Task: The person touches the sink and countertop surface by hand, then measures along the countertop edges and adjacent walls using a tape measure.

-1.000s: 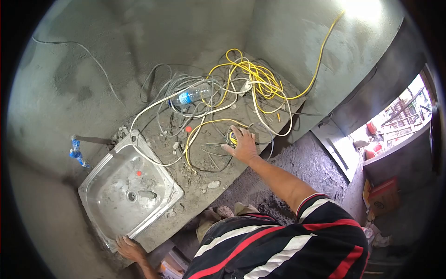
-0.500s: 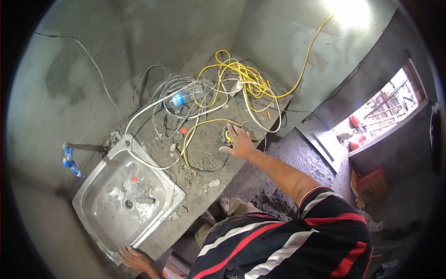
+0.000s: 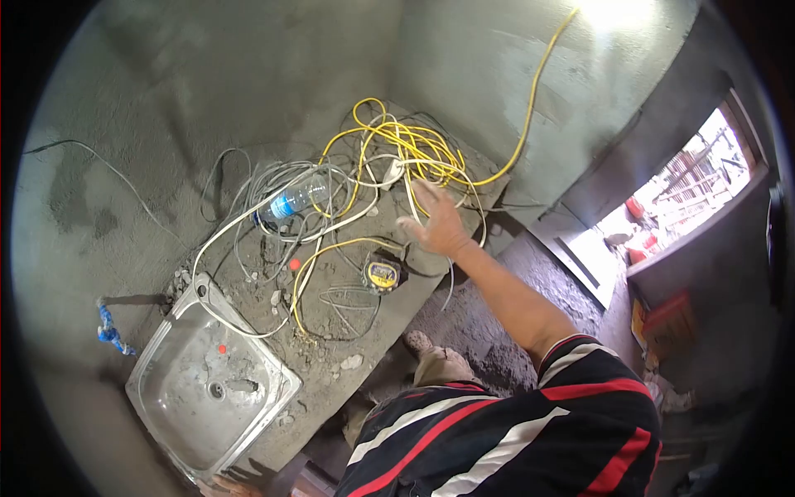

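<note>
My right hand (image 3: 437, 222) is above the counter, fingers apart, at the white cable near its plug block (image 3: 392, 172); whether it touches the cable is unclear. Just below it, a black and yellow tape measure (image 3: 382, 274) lies on the dusty counter (image 3: 335, 383). My left hand (image 3: 228, 487) is at the lower edge of the metal sink (image 3: 186, 389), partly cut off by the frame, its fingers hard to make out. Yellow cable (image 3: 431, 149) and grey and white cables lie coiled at the back, around a clear plastic bottle (image 3: 300, 199) with a blue label.
A blue-wrapped pipe end (image 3: 110, 330) sticks out of the left wall. Rubble bits (image 3: 351, 362) lie on the counter. To the right are a white panel (image 3: 588, 265), a window opening (image 3: 691, 186) and a red box (image 3: 669, 325) by the wall.
My right hand has come off the tape measure and moved up towards the cables, leaving the tape measure uncovered. The view has shifted, and my left hand now sits lower in it.
</note>
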Demonstrator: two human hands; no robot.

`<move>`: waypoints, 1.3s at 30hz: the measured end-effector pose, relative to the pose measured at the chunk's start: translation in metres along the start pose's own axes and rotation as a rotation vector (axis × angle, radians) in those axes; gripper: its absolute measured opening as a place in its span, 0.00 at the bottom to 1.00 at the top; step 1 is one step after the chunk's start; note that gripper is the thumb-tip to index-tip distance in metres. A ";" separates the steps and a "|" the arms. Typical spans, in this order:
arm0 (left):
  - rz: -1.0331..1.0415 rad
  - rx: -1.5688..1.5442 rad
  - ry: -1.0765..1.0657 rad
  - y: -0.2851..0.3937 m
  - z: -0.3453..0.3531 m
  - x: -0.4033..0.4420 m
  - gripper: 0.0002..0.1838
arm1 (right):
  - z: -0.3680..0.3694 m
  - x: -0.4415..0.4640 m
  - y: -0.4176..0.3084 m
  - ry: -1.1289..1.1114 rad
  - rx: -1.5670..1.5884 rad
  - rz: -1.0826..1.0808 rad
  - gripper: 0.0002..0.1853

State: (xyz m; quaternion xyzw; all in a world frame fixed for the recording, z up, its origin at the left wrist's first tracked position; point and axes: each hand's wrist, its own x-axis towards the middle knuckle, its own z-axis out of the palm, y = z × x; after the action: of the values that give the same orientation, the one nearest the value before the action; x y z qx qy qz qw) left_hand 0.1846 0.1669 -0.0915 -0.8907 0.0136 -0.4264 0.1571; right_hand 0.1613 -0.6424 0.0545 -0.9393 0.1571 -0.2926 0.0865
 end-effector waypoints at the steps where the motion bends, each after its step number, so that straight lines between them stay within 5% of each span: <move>1: 0.057 -0.020 -0.002 0.015 -0.020 0.013 0.27 | -0.001 0.014 0.022 0.054 0.010 0.015 0.46; 5: -0.078 -0.074 -0.145 0.073 -0.066 -0.006 0.23 | -0.006 0.053 0.114 0.173 0.043 0.053 0.36; 7: -0.117 -0.130 -0.197 0.104 -0.095 -0.007 0.28 | -0.007 0.066 0.159 0.199 0.269 0.218 0.32; 9: -0.718 -0.565 -0.307 0.159 -0.141 0.017 0.29 | -0.009 0.081 0.195 0.153 0.405 0.306 0.29; 11: -0.673 -0.528 -0.336 0.166 -0.137 -0.005 0.24 | -0.011 0.090 0.217 0.106 0.537 0.396 0.26; 14: -0.679 -0.627 -0.346 0.215 -0.158 0.006 0.25 | 0.006 0.101 0.250 0.151 0.410 0.197 0.21; 19: -0.567 -0.600 -0.285 0.292 -0.220 0.072 0.20 | 0.012 0.106 0.233 -0.021 0.842 0.375 0.19; 27: -0.517 -0.905 -0.426 0.343 -0.201 0.091 0.15 | -0.014 0.104 0.175 -0.092 0.896 0.424 0.15; 31: -0.527 -1.000 -0.493 0.361 -0.197 0.099 0.15 | 0.010 0.059 0.117 -0.246 0.806 0.036 0.19; 33: -0.443 -1.011 -0.471 0.368 -0.195 0.104 0.14 | -0.013 0.041 0.062 -0.691 0.811 0.126 0.28; 35: -0.414 -1.038 -0.448 0.374 -0.193 0.110 0.14 | 0.012 0.010 0.032 -0.715 0.542 -0.225 0.38; 39: -0.359 -1.160 -0.538 0.400 -0.201 0.130 0.14 | 0.035 -0.032 -0.013 -0.733 0.403 -0.438 0.50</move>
State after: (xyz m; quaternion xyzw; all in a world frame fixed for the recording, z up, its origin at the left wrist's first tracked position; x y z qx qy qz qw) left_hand 0.1578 -0.2876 0.0076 -0.8947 0.0524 -0.1323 -0.4233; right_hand 0.1604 -0.6165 0.0125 -0.9562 -0.1455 0.0224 0.2531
